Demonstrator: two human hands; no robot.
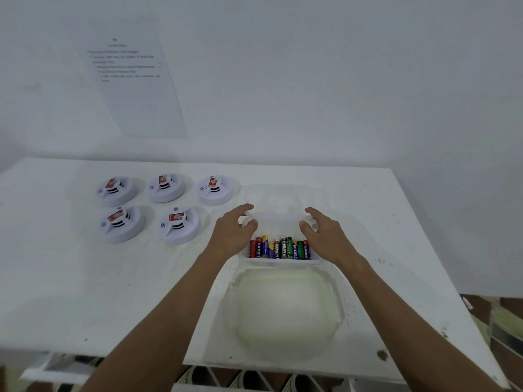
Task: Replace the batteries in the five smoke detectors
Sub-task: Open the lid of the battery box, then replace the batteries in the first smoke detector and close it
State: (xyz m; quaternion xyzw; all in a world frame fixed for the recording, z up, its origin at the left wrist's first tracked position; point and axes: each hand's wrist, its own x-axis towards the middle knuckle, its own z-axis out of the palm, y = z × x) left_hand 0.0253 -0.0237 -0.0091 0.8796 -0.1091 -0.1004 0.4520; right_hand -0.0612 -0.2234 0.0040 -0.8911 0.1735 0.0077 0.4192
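Several white smoke detectors with red labels lie on the white table at the left, three in a back row [166,187] and two in front [179,225]. A clear plastic box [283,199] stands in the middle, with several coloured batteries [280,248] upright along its near wall. My left hand [236,230] is at the box's left side and my right hand [322,233] at its right side. Both hands have their fingers spread and curved, and neither holds anything that I can see.
The box's translucent lid with a green rim [285,309] lies on the table just in front of the box. A printed sheet [133,80] hangs on the wall behind. The table's front edge [254,369] is close, with patterned floor below.
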